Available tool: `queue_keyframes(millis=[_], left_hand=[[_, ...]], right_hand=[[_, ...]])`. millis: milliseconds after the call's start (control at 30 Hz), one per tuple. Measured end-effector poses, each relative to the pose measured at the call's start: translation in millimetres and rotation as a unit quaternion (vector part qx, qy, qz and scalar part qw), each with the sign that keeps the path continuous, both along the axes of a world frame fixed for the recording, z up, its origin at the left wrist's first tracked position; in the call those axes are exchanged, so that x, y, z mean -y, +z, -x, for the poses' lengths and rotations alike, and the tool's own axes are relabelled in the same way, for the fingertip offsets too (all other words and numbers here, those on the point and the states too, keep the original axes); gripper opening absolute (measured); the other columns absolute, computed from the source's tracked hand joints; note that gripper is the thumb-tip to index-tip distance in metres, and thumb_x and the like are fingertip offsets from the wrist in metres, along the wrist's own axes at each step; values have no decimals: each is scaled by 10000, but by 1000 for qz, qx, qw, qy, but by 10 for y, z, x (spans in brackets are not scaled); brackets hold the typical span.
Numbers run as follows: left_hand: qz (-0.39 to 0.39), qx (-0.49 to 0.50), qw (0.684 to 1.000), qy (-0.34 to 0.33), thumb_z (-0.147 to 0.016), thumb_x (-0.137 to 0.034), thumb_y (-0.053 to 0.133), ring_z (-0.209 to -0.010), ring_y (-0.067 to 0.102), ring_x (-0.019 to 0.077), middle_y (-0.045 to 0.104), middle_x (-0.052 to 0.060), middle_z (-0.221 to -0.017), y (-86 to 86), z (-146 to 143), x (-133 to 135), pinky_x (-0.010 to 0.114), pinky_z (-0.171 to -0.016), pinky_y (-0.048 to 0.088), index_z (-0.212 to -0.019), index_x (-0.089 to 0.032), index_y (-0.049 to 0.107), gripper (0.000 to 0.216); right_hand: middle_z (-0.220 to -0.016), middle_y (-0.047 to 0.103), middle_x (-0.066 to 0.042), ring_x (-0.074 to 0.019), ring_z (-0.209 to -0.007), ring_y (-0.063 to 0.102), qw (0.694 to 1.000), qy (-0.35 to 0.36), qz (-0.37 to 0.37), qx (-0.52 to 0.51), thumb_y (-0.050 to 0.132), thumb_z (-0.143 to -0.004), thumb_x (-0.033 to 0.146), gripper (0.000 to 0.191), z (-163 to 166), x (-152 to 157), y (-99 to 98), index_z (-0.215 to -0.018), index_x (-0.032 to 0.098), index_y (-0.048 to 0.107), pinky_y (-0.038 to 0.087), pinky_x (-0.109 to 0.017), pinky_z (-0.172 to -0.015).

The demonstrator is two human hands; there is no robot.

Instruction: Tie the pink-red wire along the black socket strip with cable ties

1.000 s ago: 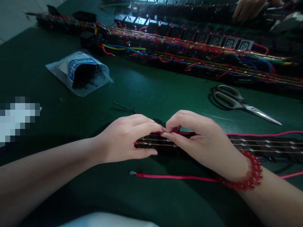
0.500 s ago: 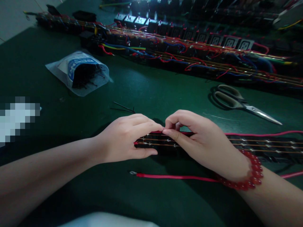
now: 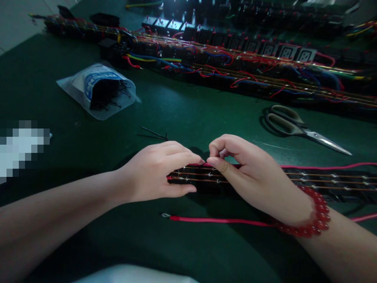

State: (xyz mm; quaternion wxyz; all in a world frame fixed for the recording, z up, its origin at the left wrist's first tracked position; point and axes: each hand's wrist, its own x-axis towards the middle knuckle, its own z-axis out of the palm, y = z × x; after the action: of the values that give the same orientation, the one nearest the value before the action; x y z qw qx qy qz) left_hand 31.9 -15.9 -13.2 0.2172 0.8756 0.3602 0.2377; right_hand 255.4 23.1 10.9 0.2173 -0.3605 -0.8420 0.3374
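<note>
My left hand point(image 3: 159, 169) straddles the end of a black power strip point(image 3: 318, 194) with bare copper rods along it. Its fingers reach over the far side and its thumb lies along the near side. A red wire point(image 3: 324, 168) runs along the strip's far edge, passing under my fingertips. Close to the left index fingertip, my right hand point(image 3: 250, 169) pinches a thin black cable tie point(image 3: 205, 162), mostly hidden between thumb and bent index finger. In front of the strip lies a thicker red cable point(image 3: 218, 221) with a metal ring terminal point(image 3: 165, 215).
Loose black cable ties point(image 3: 153, 135) lie just beyond my left hand. An open plastic bag point(image 3: 107, 112) of them sits at the left. Scissors point(image 3: 303, 129) lie at the right. Long wired socket strips point(image 3: 250, 55) cross the back of the green table point(image 3: 188, 106).
My right hand has drawn slightly to the right, away from the left fingertips, with the pinch still closed. My left hand has hardly moved.
</note>
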Motion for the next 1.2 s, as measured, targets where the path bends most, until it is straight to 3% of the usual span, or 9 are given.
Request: queue_keyframes(millis=[233, 367, 600, 867, 1200], left_hand=[[30, -15, 999, 14, -865, -300, 668, -975, 636, 186, 706, 59, -1066, 26, -8, -3, 326, -854, 518, -1152, -154, 616, 327], [25, -23, 999, 20, -858, -294, 676, -985, 605, 184, 681, 67, -1075, 45, -10, -5, 322, -865, 507, -1143, -154, 623, 322], [0, -46, 998, 37, -826, -266, 700, -873, 537, 180, 594, 57, -939, 84, -15, -1, 301, -755, 479, -1133, -162, 659, 328], [67, -72, 992, 84, -779, -291, 744, -787, 536, 153, 547, 3, -852, 141, -38, 17, 272, -689, 444, -1121, -195, 668, 363], [67, -73, 992, 73, -789, -278, 732, -784, 519, 153, 529, -1, -831, 161, -51, 7, 277, -685, 429, -1093, -200, 679, 319]], right_hand=[[-831, 588, -19, -121, -615, 496, 997, -51, 48, -45, 536, -958, 278, 122, -27, 12, -18, -857, 209, 530, 391, -273, -538], [-831, 587, -20, -126, -639, 520, 996, -61, 39, -48, 556, -945, 275, 99, -26, 32, -9, -868, 215, 541, 418, -264, -539], [-883, 613, -16, -141, -741, 591, 1000, -3, 19, -16, 631, -867, 201, 132, 4, 47, 24, -971, 207, 550, 510, -273, -637], [-863, 695, -11, -153, -753, 639, 999, 7, 7, 34, 609, -871, 170, 60, 5, 33, 21, -896, 218, 635, 515, -282, -645], [-874, 677, -20, -179, -821, 640, 999, 24, 14, 15, 542, -886, 131, 149, 13, 3, 35, -842, 236, 638, 518, -316, -671]])
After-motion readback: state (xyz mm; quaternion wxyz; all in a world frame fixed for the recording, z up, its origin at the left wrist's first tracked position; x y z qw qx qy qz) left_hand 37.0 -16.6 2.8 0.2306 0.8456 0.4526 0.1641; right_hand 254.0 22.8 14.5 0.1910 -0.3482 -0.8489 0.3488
